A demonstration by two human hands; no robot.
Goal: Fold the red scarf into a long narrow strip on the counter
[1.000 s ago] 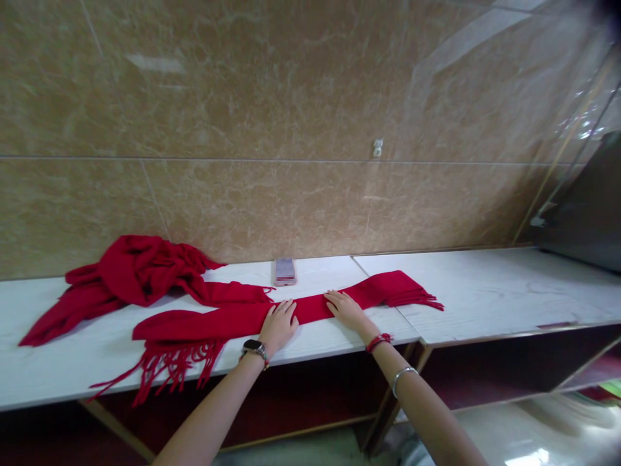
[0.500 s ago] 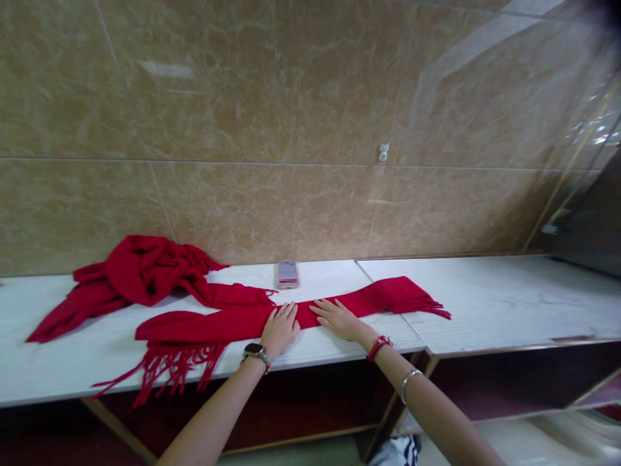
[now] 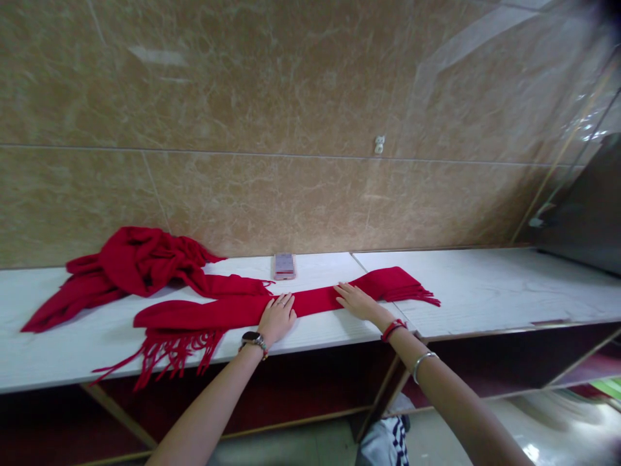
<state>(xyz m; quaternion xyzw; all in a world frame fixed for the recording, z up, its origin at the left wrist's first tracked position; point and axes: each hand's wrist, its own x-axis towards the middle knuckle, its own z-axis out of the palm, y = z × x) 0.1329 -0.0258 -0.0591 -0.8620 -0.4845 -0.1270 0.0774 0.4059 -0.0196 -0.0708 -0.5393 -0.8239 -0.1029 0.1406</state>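
Observation:
A red scarf (image 3: 313, 301) lies lengthwise in a long folded strip on the white countertop. Its left end is bunched, with loose fringe hanging over the front edge; the right end shows stacked layers and a short fringe. My left hand (image 3: 278, 318) rests flat on the middle of the strip, fingers stretched out. Farther right, my right hand (image 3: 356, 301) also lies flat on the cloth, fingers extended. Neither hand grips anything. Behind and to the left sits a crumpled heap of red cloth (image 3: 140, 262), its fringed tail reaching close to the folded strip.
A phone (image 3: 284, 266) lies on the countertop (image 3: 485, 285) near the tiled wall (image 3: 272, 200). Open shelves (image 3: 301, 388) run below the front edge. A dark grey box-like object (image 3: 587, 200) stands at the right end. Something striped black and white (image 3: 398, 440) is on the floor.
My right hand has slid to the right along the scarf, away from my left hand, which stays in place on the cloth. The camera view has shifted slightly.

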